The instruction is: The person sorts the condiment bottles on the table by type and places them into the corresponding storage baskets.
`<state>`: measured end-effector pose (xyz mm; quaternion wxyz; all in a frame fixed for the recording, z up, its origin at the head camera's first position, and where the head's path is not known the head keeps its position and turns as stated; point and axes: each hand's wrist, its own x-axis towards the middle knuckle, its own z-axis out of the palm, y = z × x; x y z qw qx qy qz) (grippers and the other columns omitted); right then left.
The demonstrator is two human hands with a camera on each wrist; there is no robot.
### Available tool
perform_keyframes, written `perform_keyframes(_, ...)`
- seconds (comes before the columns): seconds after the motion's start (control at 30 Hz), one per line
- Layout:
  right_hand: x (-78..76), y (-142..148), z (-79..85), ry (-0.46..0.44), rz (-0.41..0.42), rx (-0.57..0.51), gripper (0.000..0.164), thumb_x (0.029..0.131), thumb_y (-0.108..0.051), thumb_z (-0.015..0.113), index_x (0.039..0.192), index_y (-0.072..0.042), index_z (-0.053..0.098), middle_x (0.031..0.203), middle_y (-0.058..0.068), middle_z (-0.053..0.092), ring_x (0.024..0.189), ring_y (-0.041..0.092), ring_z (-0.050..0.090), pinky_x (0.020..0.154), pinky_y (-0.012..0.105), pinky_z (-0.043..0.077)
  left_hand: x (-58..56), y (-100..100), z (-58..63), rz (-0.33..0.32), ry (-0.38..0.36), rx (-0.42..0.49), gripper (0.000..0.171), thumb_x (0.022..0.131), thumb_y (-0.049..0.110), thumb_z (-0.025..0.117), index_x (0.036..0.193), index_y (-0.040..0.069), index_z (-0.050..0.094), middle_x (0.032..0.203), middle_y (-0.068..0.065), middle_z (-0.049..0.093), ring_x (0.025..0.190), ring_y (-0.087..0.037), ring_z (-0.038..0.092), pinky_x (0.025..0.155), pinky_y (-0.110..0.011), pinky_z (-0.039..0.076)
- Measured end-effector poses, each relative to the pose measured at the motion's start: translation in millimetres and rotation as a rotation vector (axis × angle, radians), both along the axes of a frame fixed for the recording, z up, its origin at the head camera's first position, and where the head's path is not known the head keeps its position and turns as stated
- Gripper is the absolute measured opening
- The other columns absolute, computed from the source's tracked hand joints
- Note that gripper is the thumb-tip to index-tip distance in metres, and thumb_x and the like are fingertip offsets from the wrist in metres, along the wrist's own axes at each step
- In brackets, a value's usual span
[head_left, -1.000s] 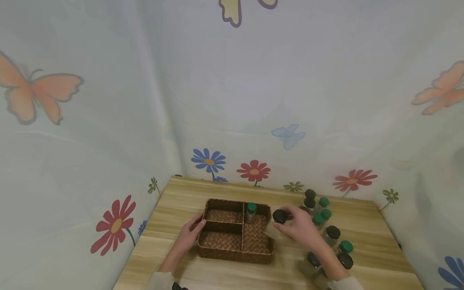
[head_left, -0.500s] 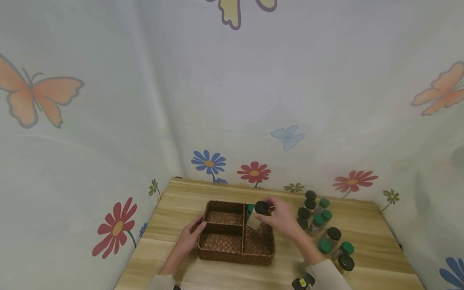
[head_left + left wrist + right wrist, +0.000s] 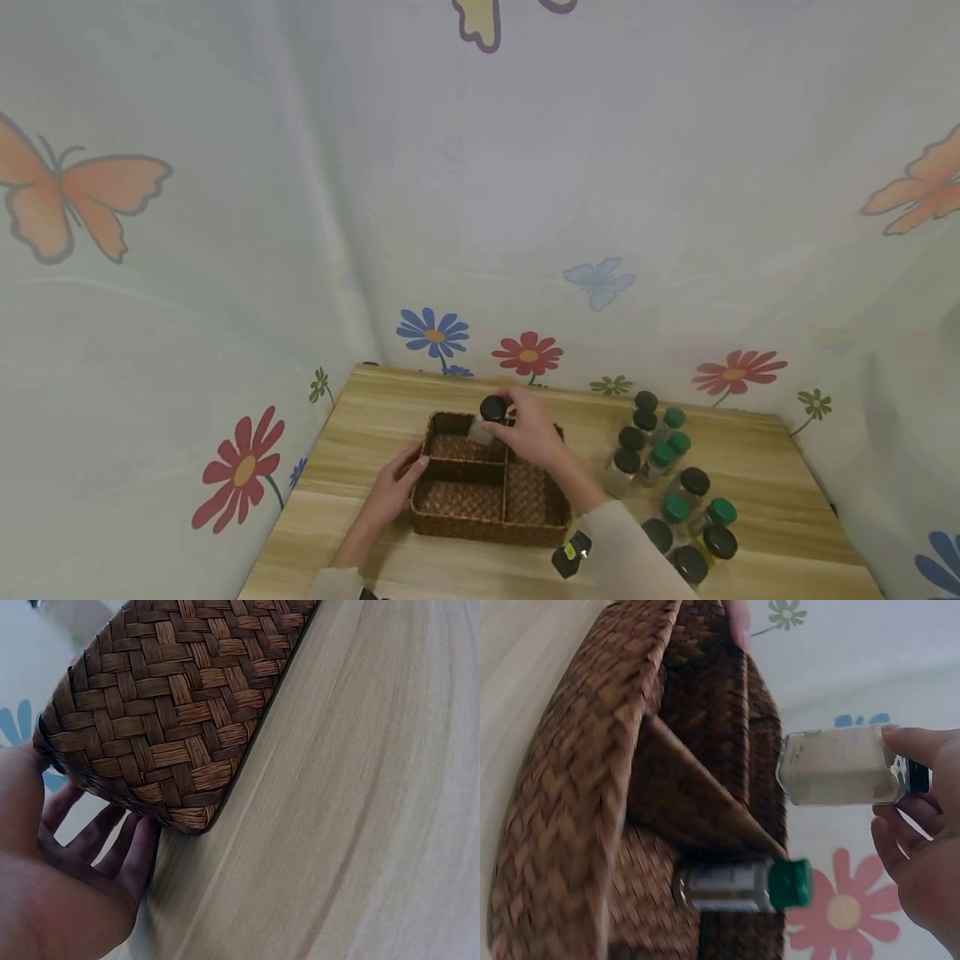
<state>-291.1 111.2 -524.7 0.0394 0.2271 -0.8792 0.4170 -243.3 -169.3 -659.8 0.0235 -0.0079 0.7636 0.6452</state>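
A woven brown basket (image 3: 487, 529) with three compartments sits on the table. My left hand (image 3: 392, 490) holds its left side; in the left wrist view the fingers (image 3: 136, 855) lie against the outer wall. My right hand (image 3: 534, 429) pinches a glass spice jar (image 3: 840, 766) near its black lid, holding it tilted over the back left compartment. Pale contents show through the glass. A smaller jar with a green cap (image 3: 791, 883) stands in the right compartment, hidden behind my right hand in the head view.
Several more jars with black lids (image 3: 626, 460) and green lids (image 3: 677, 507) stand loosely grouped on the wooden table (image 3: 780, 500) to the right, some close to my right sleeve (image 3: 630, 546). A curtain with flowers and butterflies rises behind the table and at both sides.
My right hand has carried the black-lidded jar leftward, from the basket's right edge across the right compartment to above the back left one. My left hand stays on the basket.
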Motion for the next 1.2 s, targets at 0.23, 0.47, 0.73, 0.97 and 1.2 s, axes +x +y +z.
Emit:
perform_keyframes(0.23, -13.1, -28, -23.8, -0.035, 0.029, 0.012, 0.043, 0.097, -0.022, 0.082, 0.132, -0.010, 0.062, 0.121, 0.005, 0.067, 0.109, 0.022, 0.065, 0.091, 0.042, 0.057, 0.5, -1, 1.7, -0.001, -0.003, -0.003, 0.060, 0.107, 0.044, 0.063, 0.159, 0.016, 0.051, 0.160, -0.019, 0.049, 0.144, -0.041, 0.049, 0.110, -0.054, 0.048)
perform_keyframes(0.47, -25.7, -47, -43.5, -0.066, 0.039, 0.065, 0.038, 0.096, -0.022, 0.082, 0.127, -0.010, 0.063, 0.118, 0.006, 0.067, 0.103, 0.020, 0.066, 0.085, 0.038, 0.057, -1.9, -1, -1.3, -0.008, 0.019, 0.010, 0.061, 0.106, 0.045, 0.064, 0.159, 0.016, 0.052, 0.159, -0.018, 0.051, 0.144, -0.038, 0.049, 0.114, -0.053, 0.045)
perform_keyframes(0.73, -31.3, -66, -55.0, -0.062, 0.025, 0.054, 0.040, 0.095, -0.017, 0.083, 0.129, -0.005, 0.064, 0.123, 0.012, 0.066, 0.109, 0.027, 0.065, 0.089, 0.044, 0.057, 0.0, -2, -0.8, -0.010, 0.021, 0.011, 0.063, 0.106, 0.046, 0.064, 0.159, 0.014, 0.051, 0.157, -0.020, 0.053, 0.143, -0.039, 0.051, 0.113, -0.053, 0.046)
perform_keyframes(0.97, -33.4, -78, -61.8, -0.029, 0.010, 0.081, 0.041, 0.096, -0.018, 0.082, 0.131, -0.006, 0.065, 0.124, 0.011, 0.067, 0.112, 0.027, 0.065, 0.092, 0.045, 0.057, 2.0, -1, 1.6, -0.016, 0.028, -0.004, 0.061, 0.108, 0.041, 0.062, 0.159, 0.010, 0.050, 0.155, -0.022, 0.053, 0.142, -0.041, 0.051, 0.112, -0.055, 0.046)
perform_keyframes(1.2, -37.9, -86, -64.3, 0.006, -0.009, 0.142, 0.042, 0.095, -0.024, 0.083, 0.131, -0.009, 0.067, 0.124, 0.009, 0.069, 0.114, 0.026, 0.064, 0.096, 0.045, 0.056, -0.5, -1, 3.8, -0.027, 0.012, 0.013, 0.059, 0.109, 0.039, 0.062, 0.160, 0.013, 0.050, 0.157, -0.020, 0.052, 0.143, -0.042, 0.050, 0.112, -0.057, 0.047)
